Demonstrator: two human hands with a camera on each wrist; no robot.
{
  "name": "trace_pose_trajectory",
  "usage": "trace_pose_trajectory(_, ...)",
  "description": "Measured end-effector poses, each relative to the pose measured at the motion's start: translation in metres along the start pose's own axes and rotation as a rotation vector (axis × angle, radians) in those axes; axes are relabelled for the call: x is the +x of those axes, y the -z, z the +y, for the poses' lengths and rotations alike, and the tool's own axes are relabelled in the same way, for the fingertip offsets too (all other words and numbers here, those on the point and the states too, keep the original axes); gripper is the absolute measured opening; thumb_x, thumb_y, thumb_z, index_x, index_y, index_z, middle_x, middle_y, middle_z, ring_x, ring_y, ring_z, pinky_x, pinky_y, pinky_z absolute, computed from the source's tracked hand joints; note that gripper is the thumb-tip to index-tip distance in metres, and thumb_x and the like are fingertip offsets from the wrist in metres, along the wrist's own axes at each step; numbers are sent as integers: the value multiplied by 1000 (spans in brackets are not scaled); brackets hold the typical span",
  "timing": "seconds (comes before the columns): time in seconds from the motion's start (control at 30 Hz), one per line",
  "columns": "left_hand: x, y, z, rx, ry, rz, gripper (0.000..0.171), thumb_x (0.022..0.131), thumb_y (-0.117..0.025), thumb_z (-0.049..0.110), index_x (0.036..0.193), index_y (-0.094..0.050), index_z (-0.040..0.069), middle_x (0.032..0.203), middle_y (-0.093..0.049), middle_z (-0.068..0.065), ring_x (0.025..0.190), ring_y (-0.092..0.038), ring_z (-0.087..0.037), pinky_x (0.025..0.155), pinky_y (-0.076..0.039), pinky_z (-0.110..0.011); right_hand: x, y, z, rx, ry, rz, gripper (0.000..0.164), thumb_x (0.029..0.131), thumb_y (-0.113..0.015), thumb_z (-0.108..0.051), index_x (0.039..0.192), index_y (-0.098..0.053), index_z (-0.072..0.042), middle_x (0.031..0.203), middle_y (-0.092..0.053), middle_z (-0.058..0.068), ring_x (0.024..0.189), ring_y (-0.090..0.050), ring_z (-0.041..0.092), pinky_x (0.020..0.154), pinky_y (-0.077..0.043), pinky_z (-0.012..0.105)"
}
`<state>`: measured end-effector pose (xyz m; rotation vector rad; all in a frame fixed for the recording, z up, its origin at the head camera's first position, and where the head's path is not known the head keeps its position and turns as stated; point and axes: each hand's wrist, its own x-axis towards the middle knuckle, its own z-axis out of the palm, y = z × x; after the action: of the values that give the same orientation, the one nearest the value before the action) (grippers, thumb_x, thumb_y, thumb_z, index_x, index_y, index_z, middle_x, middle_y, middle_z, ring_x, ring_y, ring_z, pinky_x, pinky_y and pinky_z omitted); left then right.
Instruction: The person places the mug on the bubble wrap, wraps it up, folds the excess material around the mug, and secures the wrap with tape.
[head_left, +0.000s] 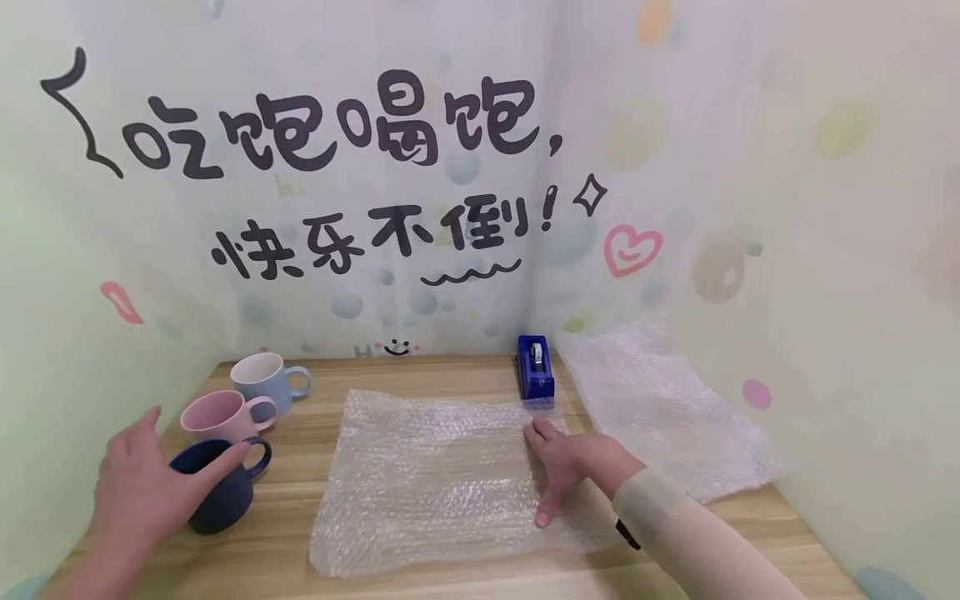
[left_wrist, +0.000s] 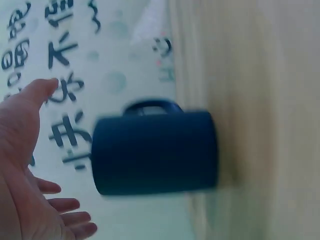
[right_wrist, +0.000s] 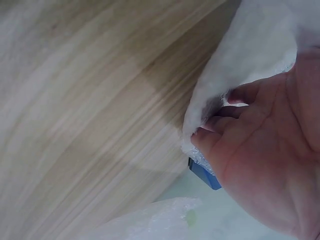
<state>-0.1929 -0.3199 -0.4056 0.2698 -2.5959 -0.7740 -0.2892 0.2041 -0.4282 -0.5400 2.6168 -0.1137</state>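
My left hand [head_left: 138,487] is beside a dark navy mug [head_left: 223,505], thumb and fingers spread wide around its near side. In the left wrist view, that mug [left_wrist: 155,152] shows apart from the fingers, its handle on the far side. A sheet of bubble wrap [head_left: 420,479] lies flat on the table in front of me. On its right part rests my right hand [head_left: 567,462], thumb stretched away from the fingers. The right wrist view shows the fingertips on the wrap's raised edge [right_wrist: 235,60].
Behind the navy mug stand a pink mug [head_left: 217,417] and a light blue mug [head_left: 262,385]. A blue tape dispenser [head_left: 535,367] sits at the sheet's back right corner. Another bubble wrap sheet [head_left: 667,417] lies on the right, against the wall. Printed curtains [head_left: 465,308] border the wooden table [head_left: 285,533].
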Motion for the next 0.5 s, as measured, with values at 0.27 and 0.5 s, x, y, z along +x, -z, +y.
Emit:
trace_pose_trajectory(0.27, -10, -8, -32, 59, 175, -195, 137, 84, -84, 70, 155, -18, -27, 145, -31, -57, 131, -36, -67, 102, -43, -76, 2, -1, 6, 10, -7, -5, 154, 66, -100, -62, 175, -9, -1, 184, -3, 25, 173, -7, 39, 138, -22, 57)
trace_pose_trajectory(0.5, -11, -14, -36, 11, 207, -245, 115, 88, -82, 71, 136, -42, -25, 130, -54, -49, 112, -62, -59, 92, -56, -67, 3, -2, 4, 15, -11, -10, 154, 66, -100, -63, 175, -9, -3, 184, -3, 24, 173, -7, 38, 138, -23, 57)
